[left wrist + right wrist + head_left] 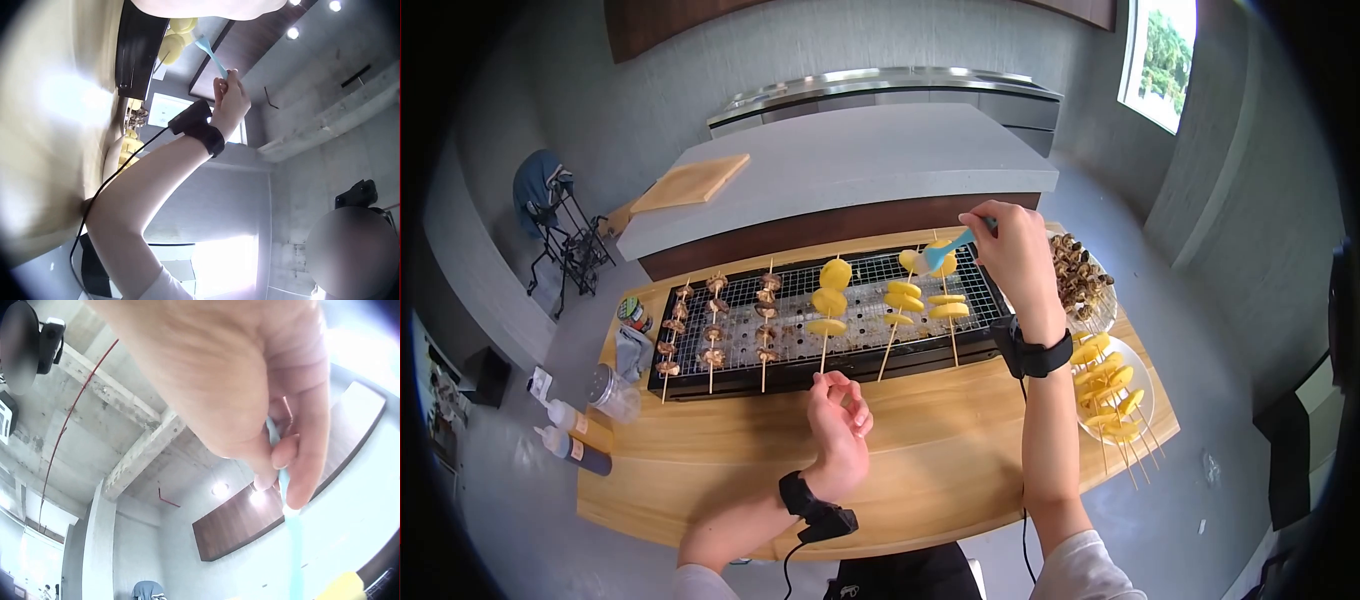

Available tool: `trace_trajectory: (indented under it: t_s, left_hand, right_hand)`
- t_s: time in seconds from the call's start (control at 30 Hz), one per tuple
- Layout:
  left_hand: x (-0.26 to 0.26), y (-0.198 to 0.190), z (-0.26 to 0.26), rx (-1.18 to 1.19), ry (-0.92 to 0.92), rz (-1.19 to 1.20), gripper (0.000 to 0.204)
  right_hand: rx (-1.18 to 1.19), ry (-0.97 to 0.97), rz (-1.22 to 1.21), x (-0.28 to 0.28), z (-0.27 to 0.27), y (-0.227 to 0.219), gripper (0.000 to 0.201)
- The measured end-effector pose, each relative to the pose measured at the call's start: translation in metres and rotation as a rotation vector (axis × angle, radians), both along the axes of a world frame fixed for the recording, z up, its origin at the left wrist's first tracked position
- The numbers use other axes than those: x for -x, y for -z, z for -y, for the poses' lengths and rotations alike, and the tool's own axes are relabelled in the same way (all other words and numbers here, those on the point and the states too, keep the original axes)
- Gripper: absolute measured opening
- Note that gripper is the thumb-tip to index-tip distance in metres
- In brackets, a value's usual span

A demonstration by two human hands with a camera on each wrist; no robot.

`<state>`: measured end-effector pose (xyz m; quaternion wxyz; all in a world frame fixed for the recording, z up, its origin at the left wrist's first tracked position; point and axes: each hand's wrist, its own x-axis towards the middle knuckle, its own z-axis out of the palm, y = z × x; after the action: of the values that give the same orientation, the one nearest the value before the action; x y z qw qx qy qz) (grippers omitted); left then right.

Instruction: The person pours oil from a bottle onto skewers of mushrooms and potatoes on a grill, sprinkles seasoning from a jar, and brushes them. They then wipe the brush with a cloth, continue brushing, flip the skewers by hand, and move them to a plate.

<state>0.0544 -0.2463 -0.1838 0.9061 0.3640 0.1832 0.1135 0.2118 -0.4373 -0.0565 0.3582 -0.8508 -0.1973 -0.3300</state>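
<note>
My right hand point(1015, 250) grips the handle of a light blue basting brush point(953, 248), also visible in the left wrist view. The pale brush head overlaps the top yellow slices of the skewers at the grill's right end. Three skewers of yellow slices, like potato point(829, 302), lie across the wire rack. My left hand point(838, 430) is low in front of the grill, fingers loosely bent, fingertips over the lower end of the nearest potato skewer. Three mushroom skewers point(714, 333) lie on the rack's left half.
The black grill point(775, 312) stands on a wooden table point(920, 430). At right are a plate point(1142, 377) of potato skewers and a plate of mushroom skewers point(1080, 275). Squeeze bottles point(580, 425) and a clear jar point(612, 392) stand left. A grey counter point(850, 150) lies behind.
</note>
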Motion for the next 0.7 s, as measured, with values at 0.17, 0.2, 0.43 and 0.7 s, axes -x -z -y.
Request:
trace_trajectory:
  t_s: [0.17,0.2,0.43,0.7]
  left_hand:
    - [-0.008,0.006,-0.003,0.021,0.068,0.050,0.035]
    - [-0.009,0.006,-0.003,0.023,0.069,0.049,0.035]
    - [-0.012,0.014,-0.001,-0.061,0.095,-0.051,0.042]
    - [-0.014,0.007,0.000,-0.090,0.087,-0.015,0.032]
  right_hand:
    - [0.066,-0.041,0.030,-0.006,-0.003,0.008,0.015]
    - [0.068,-0.039,0.029,-0.007,-0.004,0.010,0.015]
    - [0.050,-0.069,-0.056,-0.008,-0.014,0.015,0.014]
    - [0.026,-0.112,-0.097,-0.007,-0.012,0.014,0.014]
